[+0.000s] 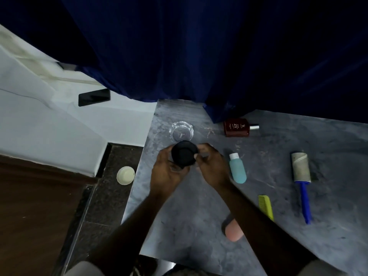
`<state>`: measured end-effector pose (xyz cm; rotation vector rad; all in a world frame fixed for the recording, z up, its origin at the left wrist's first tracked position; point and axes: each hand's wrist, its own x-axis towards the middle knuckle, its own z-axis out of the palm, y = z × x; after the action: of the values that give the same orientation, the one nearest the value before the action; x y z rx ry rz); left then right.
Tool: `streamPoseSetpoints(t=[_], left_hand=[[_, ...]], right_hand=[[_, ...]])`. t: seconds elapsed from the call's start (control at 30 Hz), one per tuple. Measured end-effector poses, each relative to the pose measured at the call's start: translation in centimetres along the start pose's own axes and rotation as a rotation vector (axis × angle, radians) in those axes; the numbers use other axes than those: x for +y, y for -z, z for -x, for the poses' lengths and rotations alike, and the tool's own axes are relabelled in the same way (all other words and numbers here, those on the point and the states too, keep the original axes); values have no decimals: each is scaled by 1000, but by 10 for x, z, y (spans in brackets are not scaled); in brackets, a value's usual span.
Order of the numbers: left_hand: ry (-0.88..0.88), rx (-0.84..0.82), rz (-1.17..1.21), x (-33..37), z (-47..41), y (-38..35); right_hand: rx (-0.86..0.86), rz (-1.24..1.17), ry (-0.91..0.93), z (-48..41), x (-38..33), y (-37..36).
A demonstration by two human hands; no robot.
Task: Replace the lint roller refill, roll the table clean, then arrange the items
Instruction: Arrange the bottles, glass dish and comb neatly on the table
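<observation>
**Head view.** Both hands meet at frame centre above a grey, marble-patterned table (189, 226).

- **Left hand:** The left hand (167, 174) curls its fingers under and around a black round object (184, 154), which looks matt and disc-shaped from above. Its grip is closed on that object.
- **Right hand:** The right hand (211, 166) pinches the object's right edge between thumb and fingertips, so this grip is also closed on it. Blur hides whether the object is a lid, a jar or both.
- **Lint roller:** The lint roller (301, 168) lies flat on the table at the right of the frame, well apart from both hands. It has 1 cylindrical roll with a dull grey-beige, papery surface. Its slim blue plastic handle points toward the lower edge.

**Other items on the table**
- 1 clear glass dish (181, 131) with a thick rim sits just above the black object.
- 1 dark red rectangular bottle (237, 127) with a silver neck lies on its side, upper centre-right.
- 1 teal bottle (237, 172) with a white cap lies just right of the right hand.
- 1 yellow-green toothed comb (265, 206) lies between the right forearm and the roller handle.
- 1 pink rounded object (234, 233) is partly hidden by that forearm.

**Off the table**
- A cream round dish (125, 175) rests on a dark speckled stone ledge (111, 196) at the left.
- A glossy black phone (94, 97) lies on a white surface, upper left.
- A deep blue pleated curtain (199, 46) fills the top
</observation>
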<state>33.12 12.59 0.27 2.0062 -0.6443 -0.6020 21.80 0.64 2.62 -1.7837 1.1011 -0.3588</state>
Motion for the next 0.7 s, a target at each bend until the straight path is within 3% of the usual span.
streamPoseSetpoints(t=[0.13,0.7], left_hand=[[67,97,34,-8,-11,-3],[87,64,-42,-11,10,8]], right_hand=[[-8,42,9,-17,-6,-13],[-57,132,13,-9,-9,-23]])
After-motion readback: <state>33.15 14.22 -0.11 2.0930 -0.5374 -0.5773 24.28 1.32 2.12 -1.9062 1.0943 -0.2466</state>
